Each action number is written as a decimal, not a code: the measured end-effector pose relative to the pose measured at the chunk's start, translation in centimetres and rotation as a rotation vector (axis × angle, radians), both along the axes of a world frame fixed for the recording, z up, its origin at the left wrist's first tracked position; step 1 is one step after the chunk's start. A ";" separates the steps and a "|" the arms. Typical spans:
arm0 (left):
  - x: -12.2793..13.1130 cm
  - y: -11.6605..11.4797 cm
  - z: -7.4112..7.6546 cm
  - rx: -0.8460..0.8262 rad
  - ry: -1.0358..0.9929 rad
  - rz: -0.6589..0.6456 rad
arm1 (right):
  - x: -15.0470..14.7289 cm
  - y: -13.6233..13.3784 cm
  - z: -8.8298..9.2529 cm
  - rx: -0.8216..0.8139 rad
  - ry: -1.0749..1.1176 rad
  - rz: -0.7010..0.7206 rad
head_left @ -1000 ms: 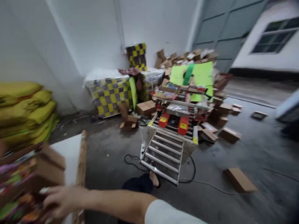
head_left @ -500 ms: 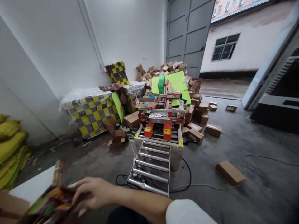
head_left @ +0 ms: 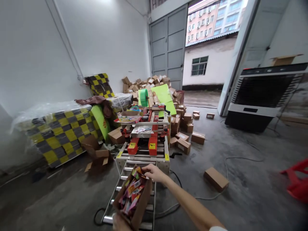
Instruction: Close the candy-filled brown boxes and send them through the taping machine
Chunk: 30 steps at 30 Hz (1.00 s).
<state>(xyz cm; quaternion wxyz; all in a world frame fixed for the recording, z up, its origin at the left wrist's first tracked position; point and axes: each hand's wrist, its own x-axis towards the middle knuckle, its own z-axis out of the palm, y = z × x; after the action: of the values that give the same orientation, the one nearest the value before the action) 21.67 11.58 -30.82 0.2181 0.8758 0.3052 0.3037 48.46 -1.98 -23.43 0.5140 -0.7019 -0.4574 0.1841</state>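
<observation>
An open cardboard box [head_left: 142,205] full of colourful small packets [head_left: 133,192] is over the near part of the roller conveyor [head_left: 123,178], tilted. My right hand [head_left: 154,173] grips its far right corner, fingers bent over the rim. At the near left corner my left hand [head_left: 120,223] holds the box, partly cut off by the bottom edge of the view. Beyond the box stands the taping machine [head_left: 144,144] with red belt covers and a green tape roll [head_left: 144,97].
A pile of closed cartons [head_left: 154,81] lies behind the machine. Wrapped yellow-and-grey stacks [head_left: 64,128] are at left, an open empty carton [head_left: 96,152] near them. One carton [head_left: 216,179], a cable, a red stool [head_left: 297,181] and an air cooler [head_left: 262,93] are at right.
The view has turned right. The box of packets has moved from the lower left to over the rollers, with my right hand on it. My left hand has come into view.
</observation>
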 end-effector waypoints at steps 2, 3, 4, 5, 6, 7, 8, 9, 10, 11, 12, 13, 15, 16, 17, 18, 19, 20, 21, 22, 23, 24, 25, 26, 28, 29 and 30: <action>1.2 0.5 0.1 0.109 -0.139 0.182 | 0.3 -0.2 -0.4 -0.067 -0.127 0.056; 1.8 0.7 0.5 0.185 -0.189 0.252 | 0.3 -0.1 -0.3 -0.103 -0.187 0.098; 2.3 1.0 1.0 0.267 -0.201 0.279 | 0.1 0.2 -0.2 -0.145 -0.249 0.156; 2.7 1.2 1.5 0.344 -0.172 0.260 | -0.1 0.7 0.0 -0.190 -0.317 0.217; 3.1 1.4 1.9 0.411 -0.104 0.196 | -0.3 1.1 0.4 -0.237 -0.392 0.280; 3.5 1.7 2.1 0.472 -0.034 0.116 | -0.6 1.6 0.7 -0.285 -0.472 0.338; 3.9 1.9 2.2 0.523 0.033 0.015 | -0.8 2.0 1.0 -0.328 -0.550 0.381; 4.3 2.2 2.2 0.561 0.091 -0.099 | -1.0 2.3 1.3 -0.364 -0.619 0.403; 4.7 2.5 2.0 0.585 0.144 -0.223 | -1.1 2.5 1.5 -0.385 -0.672 0.408; 5.1 2.8 1.8 0.590 0.195 -0.344 | -1.3 2.7 1.6 -0.392 -0.709 0.398; 5.5 3.2 1.6 0.579 0.231 -0.447 | -1.5 2.8 1.5 -0.387 -0.732 0.378; 5.8 3.5 1.4 0.544 0.247 -0.521 | -1.7 3.0 1.4 -0.376 -0.742 0.344; 6.0 4.0 1.2 0.367 0.201 -0.574 | -2.4 3.5 0.9 -0.367 -0.717 0.247; 5.9 4.2 1.3 0.227 0.151 -0.566 | -2.9 3.9 0.6 -0.373 -0.685 0.187; 5.7 4.5 1.5 0.089 0.104 -0.548 | -3.4 4.4 0.2 -0.380 -0.649 0.127; 5.4 4.7 1.8 -0.043 0.057 -0.521 | -3.9 5.0 -0.2 -0.387 -0.611 0.068; 5.2 4.9 2.1 -0.168 0.018 -0.488 | -4.5 5.7 -0.5 -0.393 -0.579 0.010; 5.0 5.0 2.5 -0.279 -0.015 -0.455 | -4.9 6.3 -0.8 -0.401 -0.558 -0.035; 4.8 5.1 2.8 -0.373 -0.037 -0.428 | -5.3 6.8 -1.0 -0.410 -0.547 -0.066; 4.8 5.0 3.1 -0.441 -0.051 -0.404 | -5.6 7.2 -1.1 -0.416 -0.546 -0.081; 4.9 4.7 3.3 -0.477 -0.061 -0.382 | -5.8 7.4 -1.1 -0.420 -0.553 -0.087; 5.0 4.3 3.5 -0.452 -0.065 -0.367 | -5.9 7.5 -1.1 -0.418 -0.562 -0.090; 5.2 3.7 3.5 -0.354 -0.063 -0.351 | -5.9 7.5 -1.0 -0.408 -0.570 -0.095; 5.3 2.9 3.6 -0.206 -0.057 -0.315 | -5.8 7.3 -1.0 -0.386 -0.577 -0.111; 5.2 1.3 4.0 0.091 -0.042 -0.215 | -5.9 6.7 -1.1 -0.309 -0.584 -0.175; 5.1 0.4 4.3 0.202 -0.030 -0.155 | -6.1 6.3 -1.3 -0.263 -0.576 -0.208; 5.0 -0.3 4.8 0.289 -0.005 -0.078 | -6.5 5.9 -1.5 -0.217 -0.561 -0.230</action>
<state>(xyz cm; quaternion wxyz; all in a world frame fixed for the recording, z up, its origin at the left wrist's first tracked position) 26.66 11.30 -26.05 0.1020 0.9086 0.2232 0.3380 41.93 3.93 -24.98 0.3076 -0.8231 -0.4766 -0.0282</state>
